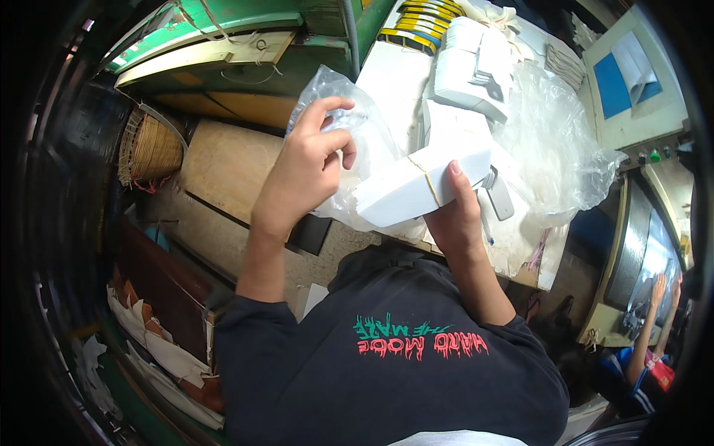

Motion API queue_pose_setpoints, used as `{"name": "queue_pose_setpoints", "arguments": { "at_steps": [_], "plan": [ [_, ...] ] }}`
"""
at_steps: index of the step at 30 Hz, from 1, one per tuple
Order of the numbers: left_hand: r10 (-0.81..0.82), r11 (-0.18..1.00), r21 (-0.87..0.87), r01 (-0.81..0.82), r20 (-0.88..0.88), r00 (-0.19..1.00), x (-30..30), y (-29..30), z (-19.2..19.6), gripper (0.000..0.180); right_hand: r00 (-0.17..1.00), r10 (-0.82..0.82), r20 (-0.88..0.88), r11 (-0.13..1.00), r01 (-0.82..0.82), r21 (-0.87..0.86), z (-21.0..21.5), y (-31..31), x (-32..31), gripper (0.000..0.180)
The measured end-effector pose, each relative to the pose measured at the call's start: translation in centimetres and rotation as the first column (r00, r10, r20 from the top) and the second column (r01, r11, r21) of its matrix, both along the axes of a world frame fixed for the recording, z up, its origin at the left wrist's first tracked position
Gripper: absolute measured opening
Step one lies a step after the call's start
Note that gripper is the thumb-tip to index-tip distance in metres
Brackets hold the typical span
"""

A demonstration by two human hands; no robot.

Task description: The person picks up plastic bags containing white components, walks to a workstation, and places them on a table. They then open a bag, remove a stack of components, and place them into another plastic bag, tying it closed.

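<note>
Spanning the upper middle: one bench, white-topped, its near corner scuffed. Left of it, green-painted metalwork with loose cords; below that, a flat tan board. At far right, one pale cabinet bearing a blue panel, and lower down a co-worker, arms raised toward a dark glossy surface. One wicker basket, beside the board. Clear plastic bags, two: one on the bench at right, one behind the left hand, whose fingers are bent and apart; contact with the bag cannot be told. White card stacks, on the bench. Yellow-banded bundles, behind these. One white bundle, tilted over the bench's near edge, clamped in the right hand. One thin tan band, around the bundle.
</note>
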State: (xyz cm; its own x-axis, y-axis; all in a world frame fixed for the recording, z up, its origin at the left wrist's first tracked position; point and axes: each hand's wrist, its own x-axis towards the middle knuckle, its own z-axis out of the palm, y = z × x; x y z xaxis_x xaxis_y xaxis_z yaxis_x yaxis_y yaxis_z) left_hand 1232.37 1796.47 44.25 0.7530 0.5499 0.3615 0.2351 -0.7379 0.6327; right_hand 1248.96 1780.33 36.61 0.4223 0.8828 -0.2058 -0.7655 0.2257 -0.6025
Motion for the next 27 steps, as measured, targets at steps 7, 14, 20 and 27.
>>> {"name": "queue_pose_setpoints", "arguments": {
  "at_steps": [7,14,20,27],
  "plan": [
    [-0.031,0.957,0.266,0.112,-0.292,0.956,-1.3,1.0,0.9,0.029,0.999,-0.015,0.029,0.999,0.013,0.044,1.8,-1.7,1.4,0.059],
    [-0.153,0.98,0.111,0.166,-0.119,0.981,0.7,-1.5,2.0,0.083,0.938,0.289,-0.191,0.956,-0.272,0.111,0.5,-2.3,0.3,0.076],
    [-0.257,0.961,-0.12,0.25,-0.047,0.965,-0.2,-2.9,2.4,0.092,0.724,0.641,-0.255,0.764,-0.572,0.298,-2.8,-1.5,-0.2,0.085],
    [-0.13,0.943,-0.309,0.124,0.001,0.992,-1.3,-2.0,1.6,0.097,0.507,0.847,-0.157,0.523,-0.748,0.408,-2.0,-0.2,-0.2,0.11]
  ]
}}
